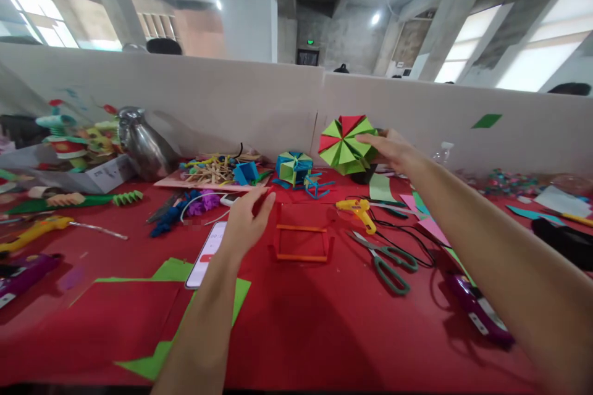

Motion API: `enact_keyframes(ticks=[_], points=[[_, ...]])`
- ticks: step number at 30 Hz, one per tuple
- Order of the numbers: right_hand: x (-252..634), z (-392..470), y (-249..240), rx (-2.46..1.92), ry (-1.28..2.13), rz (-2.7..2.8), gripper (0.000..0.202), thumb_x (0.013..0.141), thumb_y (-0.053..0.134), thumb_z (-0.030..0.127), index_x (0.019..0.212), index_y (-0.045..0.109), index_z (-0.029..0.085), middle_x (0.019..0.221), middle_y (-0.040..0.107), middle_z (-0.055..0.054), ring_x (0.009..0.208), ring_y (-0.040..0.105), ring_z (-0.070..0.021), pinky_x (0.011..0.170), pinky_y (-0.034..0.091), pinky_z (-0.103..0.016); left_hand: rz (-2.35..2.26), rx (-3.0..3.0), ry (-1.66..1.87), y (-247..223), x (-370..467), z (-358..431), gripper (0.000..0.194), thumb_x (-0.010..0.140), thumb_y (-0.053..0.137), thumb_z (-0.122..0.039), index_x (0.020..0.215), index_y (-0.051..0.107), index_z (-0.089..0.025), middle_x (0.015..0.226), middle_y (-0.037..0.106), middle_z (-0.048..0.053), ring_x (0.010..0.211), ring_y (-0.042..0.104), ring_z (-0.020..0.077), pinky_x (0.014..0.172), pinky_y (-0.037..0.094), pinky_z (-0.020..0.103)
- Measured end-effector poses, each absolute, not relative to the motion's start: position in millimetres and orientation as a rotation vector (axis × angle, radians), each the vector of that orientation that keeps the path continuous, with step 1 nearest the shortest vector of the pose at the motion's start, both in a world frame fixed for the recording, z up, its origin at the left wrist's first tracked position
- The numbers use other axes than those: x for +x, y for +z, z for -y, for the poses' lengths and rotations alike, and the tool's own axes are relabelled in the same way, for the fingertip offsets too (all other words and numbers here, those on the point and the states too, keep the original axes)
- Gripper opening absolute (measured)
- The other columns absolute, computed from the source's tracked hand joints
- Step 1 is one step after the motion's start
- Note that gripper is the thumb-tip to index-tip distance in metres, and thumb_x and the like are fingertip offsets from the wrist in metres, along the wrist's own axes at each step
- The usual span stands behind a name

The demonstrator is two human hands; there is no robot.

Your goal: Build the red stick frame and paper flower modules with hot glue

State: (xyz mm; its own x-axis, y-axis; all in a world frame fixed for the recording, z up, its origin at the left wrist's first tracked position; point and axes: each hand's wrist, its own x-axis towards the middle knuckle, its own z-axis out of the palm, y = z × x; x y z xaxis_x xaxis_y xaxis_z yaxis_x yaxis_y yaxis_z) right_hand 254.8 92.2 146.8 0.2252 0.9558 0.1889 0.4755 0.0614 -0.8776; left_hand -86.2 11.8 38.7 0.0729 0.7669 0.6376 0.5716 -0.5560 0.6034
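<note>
I can't see my right hand's (393,149) fingertips; the paper fan (345,144) hides them. My left hand (245,222) covers part of the phone (206,254). The purple tool (21,274) is cut off at the left edge.

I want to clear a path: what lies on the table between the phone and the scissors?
In the head view, an orange stick frame stands between the phone and scissors.

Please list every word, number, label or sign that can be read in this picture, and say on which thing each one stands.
No text can be read with certainty.
Phone: the screen shows marks, too blurred to read.
White box: dark print on its side, too small to read.
Green sign above the far doorway: lit, but unreadable.
Purple tool: a white label, illegible.
</note>
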Motion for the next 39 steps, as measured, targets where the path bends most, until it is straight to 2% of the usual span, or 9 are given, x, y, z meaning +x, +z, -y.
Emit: enact_keyframes(ticks=[3,6,8,11,14,17,25,33,39], points=[[220.2,-41.8,153.7,-1.412,0.951,1.412,0.040,0.071,0.075,0.049,0.096,0.067,0.020,0.093,0.073,-0.012,0.083,0.070,-0.0268,0.070,0.059,-0.041,-1.378,2.137,1.468,38.5,-94.8,-16.1,0.033,0.094,0.052,-0.044,0.104,0.070,-0.017,0.101,0.074,0.007,0.093,0.067,0.0212,0.086,0.049,0.031],[189.8,-5.5,149.5,-1.429,1.085,1.524,0.040,0.071,0.075,0.053,0.091,0.067,0.019,0.095,0.074,-0.013,0.084,0.070,-0.0259,0.069,0.059,-0.038,-1.353,2.109,1.481,36.0,-98.6,-21.0,0.035,0.093,0.051,-0.044,0.105,0.069,-0.016,0.097,0.074,0.006,0.088,0.066,0.0208,0.080,0.049,0.030],[173.4,6.8,147.3,-1.568,1.008,1.628,0.046,0.070,0.074,0.059,0.088,0.067,0.018,0.098,0.074,-0.014,0.085,0.070,-0.0270,0.068,0.058,-0.037,-1.345,2.065,1.500,33.9,-98.4,-23.8,0.035,0.093,0.050,-0.042,0.106,0.068,-0.015,0.097,0.074,0.007,0.088,0.066,0.0213,0.080,0.048,0.031],[151.7,12.9,150.2,-1.900,0.616,1.839,0.059,0.067,0.071,0.067,0.091,0.067,0.014,0.097,0.073,-0.019,0.088,0.070,-0.0319,0.070,0.056,-0.039,-1.357,2.066,1.501,31.3,-96.1,-26.2,0.032,0.091,0.052,-0.040,0.106,0.067,-0.016,0.099,0.073,0.007,0.089,0.066,0.0214,0.081,0.047,0.031],[129.7,15.7,155.0,-2.110,0.233,1.927,0.077,0.067,0.069,0.068,0.114,0.061,0.007,0.112,0.068,-0.026,0.100,0.068,-0.0371,0.078,0.054,-0.042,-1.362,2.118,1.412,28.7,-94.7,-27.2,0.028,0.091,0.051,-0.037,0.104,0.066,-0.017,0.099,0.072,0.007,0.090,0.065,0.0211,0.083,0.047,0.031],[110.7,19.3,152.3,-2.187,0.118,1.967,0.090,0.068,0.068,0.065,0.131,0.049,0.004,0.125,0.061,-0.029,0.110,0.064,-0.0394,0.086,0.052,-0.043,-1.410,2.131,1.289,23.6,-95.7,-28.8,0.023,0.090,0.051,-0.033,0.100,0.064,-0.017,0.097,0.071,0.007,0.091,0.064,0.0220,0.083,0.047,0.032],[100.9,13.5,132.4,-2.227,0.080,1.974,0.083,0.072,0.064,0.062,0.130,0.047,0.004,0.126,0.059,-0.030,0.114,0.061,-0.0420,0.090,0.051,-0.046,-1.281,2.234,1.064,12.4,-87.2,-27.7,0.014,0.087,0.052,-0.025,0.087,0.063,-0.017,0.089,0.070,0.006,0.082,0.064,0.0212,0.075,0.049,0.031],[104.9,26.1,136.5,-2.156,-0.003,2.058,0.077,0.075,0.062,0.062,0.127,0.048,0.008,0.123,0.058,-0.027,0.112,0.061,-0.0408,0.088,0.050,-0.047,-1.226,2.292,0.951,14.3,-73.6,-26.3,0.018,0.081,0.051,-0.015,0.084,0.068,-0.014,0.084,0.072,0.009,0.075,0.063,0.0206,0.071,0.048,0.029],[109.0,32.9,128.0,-2.075,-0.052,2.078,0.075,0.075,0.059,0.067,0.124,0.051,0.010,0.121,0.059,-0.025,0.109,0.062,-0.0408,0.087,0.050,-0.048,-1.251,2.301,1.002,11.5,-76.8,-27.1,0.018,0.081,0.055,-0.020,0.087,0.071,-0.014,0.085,0.072,0.009,0.079,0.065,0.0213,0.073,0.049,0.030]])
